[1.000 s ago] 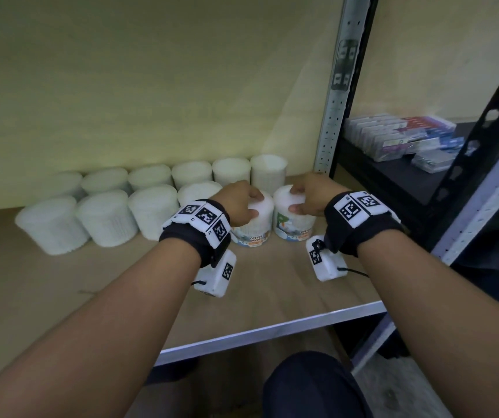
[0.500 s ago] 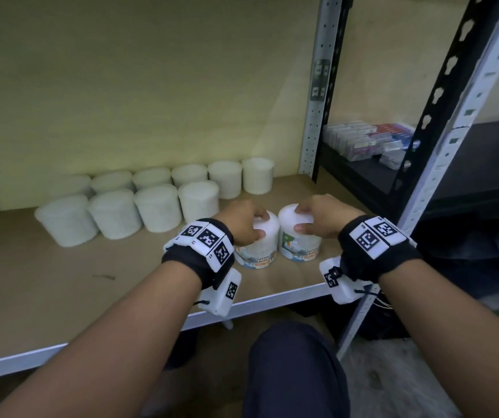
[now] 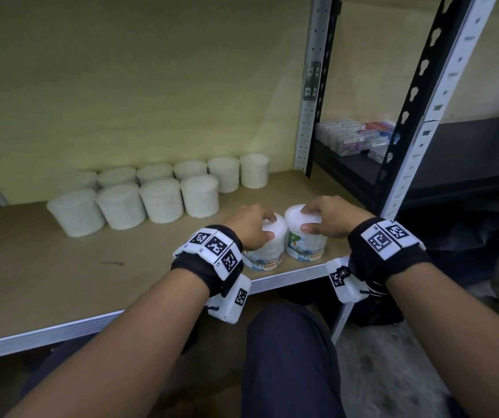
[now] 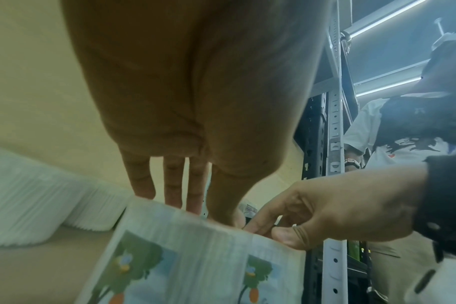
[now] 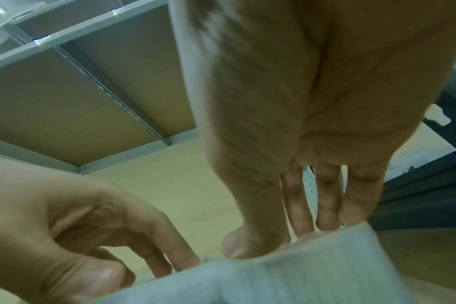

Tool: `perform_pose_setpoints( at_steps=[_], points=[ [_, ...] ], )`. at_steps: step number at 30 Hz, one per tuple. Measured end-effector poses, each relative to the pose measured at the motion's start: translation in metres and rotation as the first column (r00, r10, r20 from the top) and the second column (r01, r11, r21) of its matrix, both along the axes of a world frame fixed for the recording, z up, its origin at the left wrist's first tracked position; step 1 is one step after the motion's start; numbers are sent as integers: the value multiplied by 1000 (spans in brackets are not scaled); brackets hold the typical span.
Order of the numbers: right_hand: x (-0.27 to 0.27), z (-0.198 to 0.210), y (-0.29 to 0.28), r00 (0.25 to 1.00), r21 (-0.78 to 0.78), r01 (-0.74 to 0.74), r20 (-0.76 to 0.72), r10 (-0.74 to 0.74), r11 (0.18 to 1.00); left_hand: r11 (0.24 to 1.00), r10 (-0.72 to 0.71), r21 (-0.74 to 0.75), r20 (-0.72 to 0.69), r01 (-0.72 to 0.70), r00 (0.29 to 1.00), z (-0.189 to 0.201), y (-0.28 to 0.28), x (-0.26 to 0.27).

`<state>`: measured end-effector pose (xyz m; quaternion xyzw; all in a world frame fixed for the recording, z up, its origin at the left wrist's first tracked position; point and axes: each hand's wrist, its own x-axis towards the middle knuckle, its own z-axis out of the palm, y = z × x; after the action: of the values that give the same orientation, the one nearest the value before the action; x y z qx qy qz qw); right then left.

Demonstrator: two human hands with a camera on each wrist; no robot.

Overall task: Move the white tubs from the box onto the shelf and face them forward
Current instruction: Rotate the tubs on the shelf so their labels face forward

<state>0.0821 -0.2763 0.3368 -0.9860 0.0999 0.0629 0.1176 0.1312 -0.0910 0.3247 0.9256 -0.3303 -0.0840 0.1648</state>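
Observation:
Two white tubs with picture labels stand side by side at the front edge of the wooden shelf (image 3: pixel 61 276). My left hand (image 3: pixel 251 226) grips the top of the left tub (image 3: pixel 268 251), fingers and thumb curled over its lid. My right hand (image 3: pixel 322 217) grips the lid of the right tub (image 3: pixel 305 242) the same way. Both labels face me. In the left wrist view the left tub (image 4: pixel 169 257) shows its green picture under my left hand (image 4: pixel 195 205). In the right wrist view my right hand (image 5: pixel 286 236) pinches the rim of the blurred right tub (image 5: pixel 313 277).
Several plain white tubs (image 3: pixel 163 200) stand in two rows at the back of the shelf. A grey upright post (image 3: pixel 310 116) bounds the shelf on the right, and a second post (image 3: pixel 417 146) stands nearer. Small boxes (image 3: pixel 354 137) lie on the dark neighbouring shelf. My knee (image 3: pixel 287 357) is below the shelf edge.
Both hands have drawn the two tubs toward me, from mid-shelf to the front edge. My head has pulled back, so more of the shelf shows.

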Motion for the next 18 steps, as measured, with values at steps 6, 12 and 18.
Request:
perform_pose_setpoints(
  at_steps=[6, 12, 18],
  points=[
    [-1, 3, 2, 1000, 26, 10, -14, -10, 1000, 998, 17, -56, -8, -18, 1000, -2, 5, -2],
    [2, 10, 5, 999, 25, 30, -43, -29, 999, 983, 32, -183, -17, -35, 999, 0, 13, 0],
    [11, 28, 26, 998, 77, 1, 56, -5, 997, 957, 88, -276, -20, -90, 996, 15, 46, 19]
  ],
)
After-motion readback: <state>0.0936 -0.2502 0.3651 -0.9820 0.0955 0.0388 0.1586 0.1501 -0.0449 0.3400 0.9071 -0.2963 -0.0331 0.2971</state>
